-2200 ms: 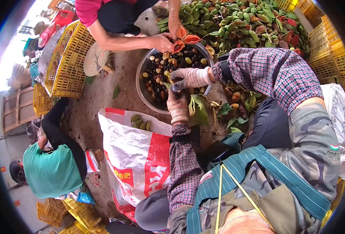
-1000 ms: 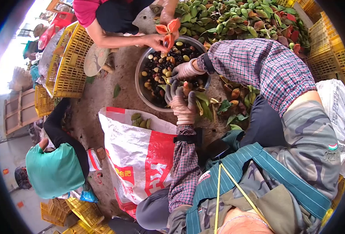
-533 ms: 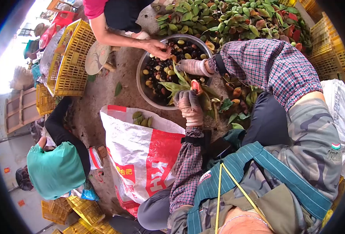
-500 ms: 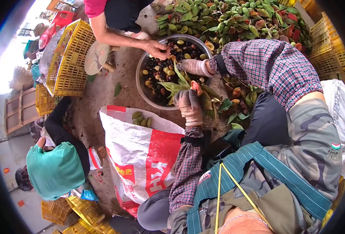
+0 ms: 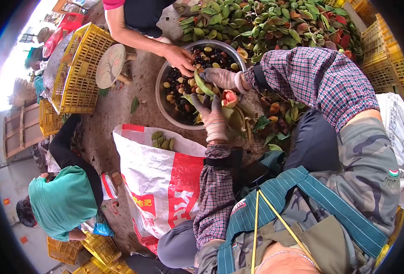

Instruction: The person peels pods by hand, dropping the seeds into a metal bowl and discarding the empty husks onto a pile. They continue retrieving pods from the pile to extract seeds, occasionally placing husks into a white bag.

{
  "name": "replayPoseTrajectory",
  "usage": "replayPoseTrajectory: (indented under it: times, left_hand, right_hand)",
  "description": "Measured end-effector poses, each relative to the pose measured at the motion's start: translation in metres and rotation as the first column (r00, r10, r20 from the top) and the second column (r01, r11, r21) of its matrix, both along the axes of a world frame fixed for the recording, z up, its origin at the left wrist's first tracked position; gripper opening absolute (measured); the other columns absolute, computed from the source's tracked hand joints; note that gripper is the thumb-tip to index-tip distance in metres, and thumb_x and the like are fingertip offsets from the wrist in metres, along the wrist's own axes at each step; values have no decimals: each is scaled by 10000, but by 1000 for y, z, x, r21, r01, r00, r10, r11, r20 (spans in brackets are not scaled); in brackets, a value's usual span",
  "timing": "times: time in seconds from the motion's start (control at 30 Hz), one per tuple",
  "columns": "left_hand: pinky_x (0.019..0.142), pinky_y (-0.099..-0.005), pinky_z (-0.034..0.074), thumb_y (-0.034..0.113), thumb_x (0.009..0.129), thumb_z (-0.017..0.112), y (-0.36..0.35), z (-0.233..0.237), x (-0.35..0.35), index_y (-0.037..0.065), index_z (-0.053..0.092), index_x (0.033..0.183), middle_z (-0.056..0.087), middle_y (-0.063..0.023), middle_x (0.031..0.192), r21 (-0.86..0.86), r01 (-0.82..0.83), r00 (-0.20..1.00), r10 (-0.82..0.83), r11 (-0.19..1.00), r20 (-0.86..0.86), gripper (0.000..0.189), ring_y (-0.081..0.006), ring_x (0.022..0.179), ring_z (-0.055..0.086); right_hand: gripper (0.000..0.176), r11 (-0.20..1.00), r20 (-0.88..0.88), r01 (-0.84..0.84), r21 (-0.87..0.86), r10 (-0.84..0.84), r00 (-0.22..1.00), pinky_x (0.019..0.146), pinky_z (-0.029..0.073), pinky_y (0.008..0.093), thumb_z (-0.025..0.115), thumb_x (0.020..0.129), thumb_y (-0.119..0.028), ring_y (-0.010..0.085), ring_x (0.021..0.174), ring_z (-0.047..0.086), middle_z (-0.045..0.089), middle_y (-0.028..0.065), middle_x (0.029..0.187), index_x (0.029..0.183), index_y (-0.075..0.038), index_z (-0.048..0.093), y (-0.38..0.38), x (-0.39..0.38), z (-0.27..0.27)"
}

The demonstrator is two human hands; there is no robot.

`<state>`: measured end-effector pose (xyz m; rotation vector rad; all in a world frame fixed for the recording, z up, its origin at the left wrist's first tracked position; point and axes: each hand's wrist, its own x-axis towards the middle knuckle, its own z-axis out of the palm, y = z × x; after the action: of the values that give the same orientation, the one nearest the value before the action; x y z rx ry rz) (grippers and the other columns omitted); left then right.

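Note:
My left hand (image 5: pixel 211 119), in a dirty striped work glove, is over the near side of a wide metal basin (image 5: pixel 162 101), fingers spread apart. Right beside its fingers is a split husk (image 5: pixel 230 98) with a pink-red inside. My right hand (image 5: pixel 224 78), gloved too, reaches in from the right, its fingers closed at the side of a long green pod (image 5: pixel 203 84). Dark and yellowish round seeds (image 5: pixel 171 93) lie in the basin. Another person's bare hand (image 5: pixel 181 60) comes in from the top left, fingertips close to the pod's upper end.
A heap of green and reddish husks (image 5: pixel 275 27) lies behind the basin. In front stands a white and red sack (image 5: pixel 152 169) holding several green pods (image 5: pixel 163 140). Yellow crates (image 5: pixel 83 64) and a round stool (image 5: pixel 110 66) are at left. A person in a green top (image 5: pixel 62 201) sits lower left.
My left hand has shifted slightly left and its fingers have spread. The bunch of green pieces between my hands has gone from there; a single green pod now shows by my right hand.

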<state>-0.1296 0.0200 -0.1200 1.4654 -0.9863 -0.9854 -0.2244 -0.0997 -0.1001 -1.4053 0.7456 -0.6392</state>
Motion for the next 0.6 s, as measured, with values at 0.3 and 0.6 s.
replayPoseTrajectory:
  times: [0.3,0.6]
  left_hand:
    - [1012,-400,399,235,763,697,-2,-43,11,97,440,1313,354,-217,1409,-15,-13,989,16,1000,145,623,-389,1285,372]
    - [818,-291,491,234,902,591,-11,-25,7,104,478,1294,588,-42,1155,15,-187,825,165,982,-540,428,-152,966,583]
  right_hand:
    - [272,954,-283,-60,-294,-27,959,815,452,301,497,960,-314,158,908,569,623,32,972,1062,-73,569,-4,24,-34]
    - [376,842,150,103,530,-213,965,889,457,309,600,880,-347,237,986,586,618,95,994,1154,-92,572,6,13,-3]
